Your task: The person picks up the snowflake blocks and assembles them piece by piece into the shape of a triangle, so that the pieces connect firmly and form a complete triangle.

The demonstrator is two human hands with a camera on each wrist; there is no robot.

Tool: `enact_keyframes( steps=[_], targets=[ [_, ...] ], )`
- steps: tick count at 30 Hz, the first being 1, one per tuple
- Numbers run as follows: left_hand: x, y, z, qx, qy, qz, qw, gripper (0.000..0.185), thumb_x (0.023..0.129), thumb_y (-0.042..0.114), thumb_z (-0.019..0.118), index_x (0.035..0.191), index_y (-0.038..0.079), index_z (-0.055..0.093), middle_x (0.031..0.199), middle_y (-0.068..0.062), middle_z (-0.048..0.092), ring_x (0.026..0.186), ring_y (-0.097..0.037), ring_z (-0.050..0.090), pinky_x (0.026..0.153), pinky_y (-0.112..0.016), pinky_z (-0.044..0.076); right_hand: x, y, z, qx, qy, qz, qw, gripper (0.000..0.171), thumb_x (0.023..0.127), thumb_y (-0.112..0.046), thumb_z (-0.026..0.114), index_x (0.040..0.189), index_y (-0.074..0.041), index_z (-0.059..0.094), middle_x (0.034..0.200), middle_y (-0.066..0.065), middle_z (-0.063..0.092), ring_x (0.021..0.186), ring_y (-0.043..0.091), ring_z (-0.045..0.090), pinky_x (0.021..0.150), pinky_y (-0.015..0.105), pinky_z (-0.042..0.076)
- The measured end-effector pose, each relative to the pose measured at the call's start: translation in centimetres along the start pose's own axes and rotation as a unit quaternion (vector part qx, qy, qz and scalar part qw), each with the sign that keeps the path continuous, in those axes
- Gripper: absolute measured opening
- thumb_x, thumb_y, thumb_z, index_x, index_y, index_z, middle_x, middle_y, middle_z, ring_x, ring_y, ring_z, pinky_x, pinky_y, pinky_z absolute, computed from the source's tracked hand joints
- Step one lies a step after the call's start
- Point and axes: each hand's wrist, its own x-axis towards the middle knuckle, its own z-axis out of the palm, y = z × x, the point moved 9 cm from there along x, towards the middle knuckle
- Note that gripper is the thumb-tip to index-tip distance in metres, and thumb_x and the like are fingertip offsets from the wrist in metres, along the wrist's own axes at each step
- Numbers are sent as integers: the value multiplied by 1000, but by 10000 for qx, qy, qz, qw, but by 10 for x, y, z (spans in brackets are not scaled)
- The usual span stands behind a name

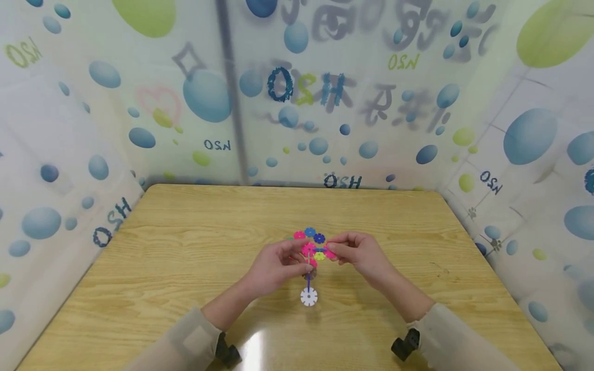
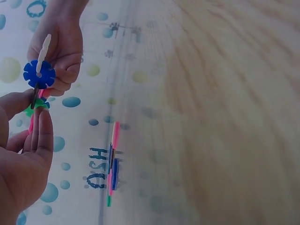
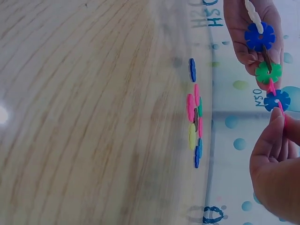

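A chain of slotted plastic snowflake discs is held in the air between both hands. Its lower end is a white disc [image 1: 309, 297], followed by a blue disc [image 3: 259, 36], a brown disc [image 3: 267, 61] and a green disc [image 3: 268, 72]. My left hand [image 1: 276, 265] pinches the chain around the green and brown discs. Beyond the green one come a pink disc [image 3: 272, 87] and another blue disc [image 3: 276, 100]. With thumb and fingertips, my right hand [image 1: 366, 257] pinches a pink disc [image 1: 329, 251] at the blue disc's edge.
Behind the hands, several loose discs lie on the wooden table [image 1: 209, 221], among them a light blue disc [image 1: 310, 232], a dark blue disc [image 1: 319, 238] and a yellow disc [image 1: 319, 256]. A patterned curtain [image 1: 287, 149] rises along the table's far edge.
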Motion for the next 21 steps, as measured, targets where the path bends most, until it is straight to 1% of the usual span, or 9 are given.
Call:
enact_keyframes(
  steps=[3,6,9,13,16,19,21],
  targets=[
    [-1,-1,-1,78,-1,-52,10000,61,99,13,82,154,-1,59,104,-10,81,94,-16,76,86,-22,62,0,1,2,23,-35,-42,10000,29,107,-22,74,123,3,75,96,1,81,89,16,73,83,31,63],
    [-1,-1,-2,120,-1,-81,9999,61,99,13,82,154,1,60,103,-9,80,92,-16,77,85,-22,62,0,2,3,-9,-56,-50,10000,28,107,-23,74,122,1,76,95,1,80,90,17,73,84,32,63],
    [-1,1,-3,190,38,-62,9998,61,98,15,83,154,4,61,108,-10,78,93,-17,76,85,-24,62,0,2,3,0,-59,-54,10000,28,107,-23,74,122,1,75,97,2,79,91,18,73,84,32,63],
    [-1,3,-5,334,134,-17,9994,61,98,20,84,154,11,62,125,-11,75,107,-20,74,91,-29,62,0,2,2,165,-17,53,9998,28,107,-24,74,123,-1,75,102,2,78,93,18,73,84,29,62],
    [0,3,-5,217,177,-65,9996,62,98,21,83,156,14,60,142,-11,69,121,-26,71,98,-33,62,1,1,1,325,-2,109,9994,29,107,-24,74,123,-1,75,106,1,78,95,17,74,85,28,62],
    [0,1,-6,-20,214,-228,9995,64,99,22,84,157,19,58,155,-9,61,128,-29,69,99,-37,64,1,-2,1,361,-24,83,9993,30,107,-24,74,125,0,74,107,1,77,96,18,75,84,27,62],
    [0,-1,-6,-95,298,-368,9988,61,100,27,83,156,23,59,158,-6,59,128,-27,70,98,-40,64,1,-3,1,354,-17,91,9993,30,107,-24,74,125,1,74,107,1,77,97,18,75,83,26,62]
  ],
)
